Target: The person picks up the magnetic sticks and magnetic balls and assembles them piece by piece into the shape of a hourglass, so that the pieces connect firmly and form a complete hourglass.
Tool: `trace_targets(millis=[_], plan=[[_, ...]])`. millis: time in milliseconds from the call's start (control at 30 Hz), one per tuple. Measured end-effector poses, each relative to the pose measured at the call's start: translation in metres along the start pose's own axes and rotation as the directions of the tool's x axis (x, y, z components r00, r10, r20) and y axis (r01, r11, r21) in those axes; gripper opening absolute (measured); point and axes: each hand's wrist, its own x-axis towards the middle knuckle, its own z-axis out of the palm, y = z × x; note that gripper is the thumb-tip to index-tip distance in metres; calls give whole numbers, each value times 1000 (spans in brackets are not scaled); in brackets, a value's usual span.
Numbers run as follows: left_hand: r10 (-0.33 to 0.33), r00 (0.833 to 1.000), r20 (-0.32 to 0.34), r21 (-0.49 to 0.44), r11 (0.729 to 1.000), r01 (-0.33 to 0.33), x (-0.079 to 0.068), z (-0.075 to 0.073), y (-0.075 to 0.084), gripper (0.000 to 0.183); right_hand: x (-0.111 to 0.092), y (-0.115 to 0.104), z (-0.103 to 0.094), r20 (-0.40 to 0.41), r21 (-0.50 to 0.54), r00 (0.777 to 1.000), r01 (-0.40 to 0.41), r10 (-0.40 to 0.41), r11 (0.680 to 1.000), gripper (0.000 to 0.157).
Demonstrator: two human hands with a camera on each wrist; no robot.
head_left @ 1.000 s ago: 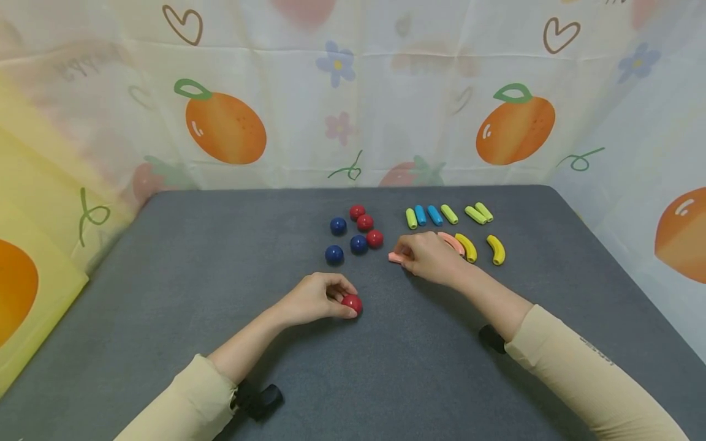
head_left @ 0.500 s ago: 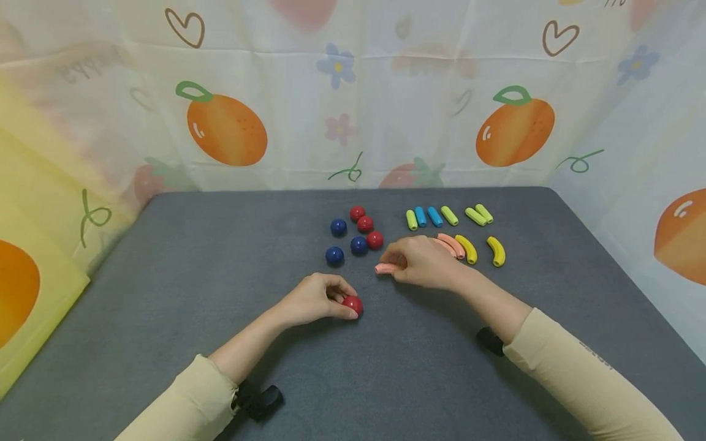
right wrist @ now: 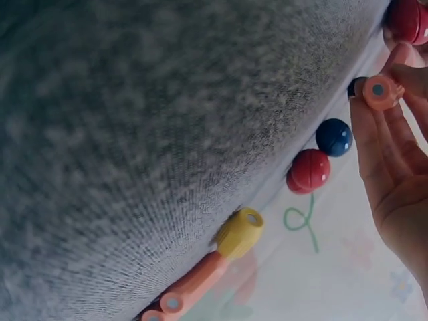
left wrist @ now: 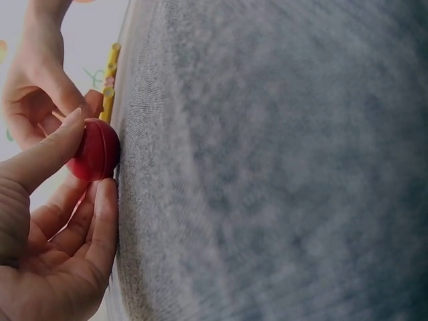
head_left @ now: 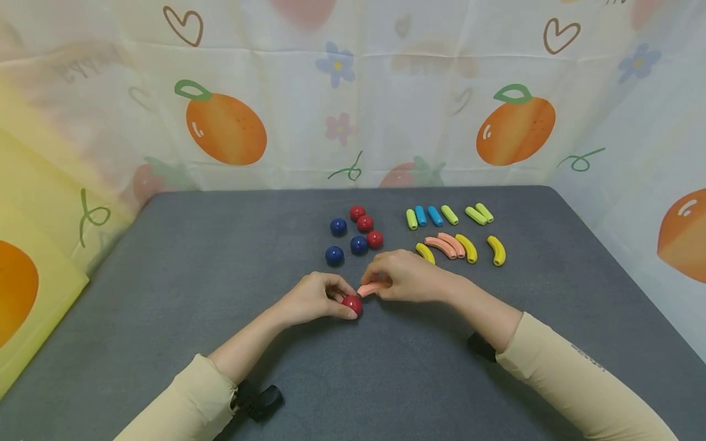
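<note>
Near the middle of the dark table, my left hand (head_left: pixel 315 299) pinches a glossy red ball (head_left: pixel 352 304) between thumb and fingers. The ball (left wrist: pixel 97 150) shows a seam in the left wrist view and sits close to the table surface. From the right, my right hand (head_left: pixel 412 277) holds a short curved salmon-pink rod (head_left: pixel 371 288), its free end right at the ball. In the right wrist view the near end of the rod (right wrist: pixel 382 92) carries a round grey disc. Part of the rod is hidden by the fingers.
Beyond the hands lie several red balls (head_left: pixel 365 223) and blue balls (head_left: pixel 358 245). To their right are curved pink rods (head_left: pixel 441 247) and yellow rods (head_left: pixel 496 251), then straight green rods (head_left: pixel 449 214) and blue rods (head_left: pixel 434 215) further back. A printed curtain (head_left: pixel 298 110) stands behind the table.
My right hand has brought the pink rod leftward and nearer, up to the red ball. A yellow rod and a pink rod it covered now show. My left hand stays put.
</note>
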Motion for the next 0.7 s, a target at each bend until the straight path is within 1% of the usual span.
trace_targets(millis=[167, 267, 467, 567, 700], plan=[[-6, 1000, 2, -11, 1000, 6, 1, 0, 0, 30, 1, -2, 2, 19, 14, 1000, 8, -8, 1000, 18], [-4, 1000, 11, -19, 1000, 4, 1, -1, 0, 31, 1, -3, 2, 16, 15, 1000, 15, -16, 1000, 18], [4, 999, 41, -75, 997, -1, 1, -2, -2, 34, 1, -2, 3, 10, 49, 1000, 23, -23, 999, 19], [-2, 999, 35, -101, 995, 6, 2, -1, -2, 32, 2, -1, 4, 2, 70, 1000, 28, -29, 997, 22], [-16, 1000, 7, -88, 996, 17, 6, 1, 1, 32, 3, 0, 6, -11, 86, 999, 33, -32, 996, 20]])
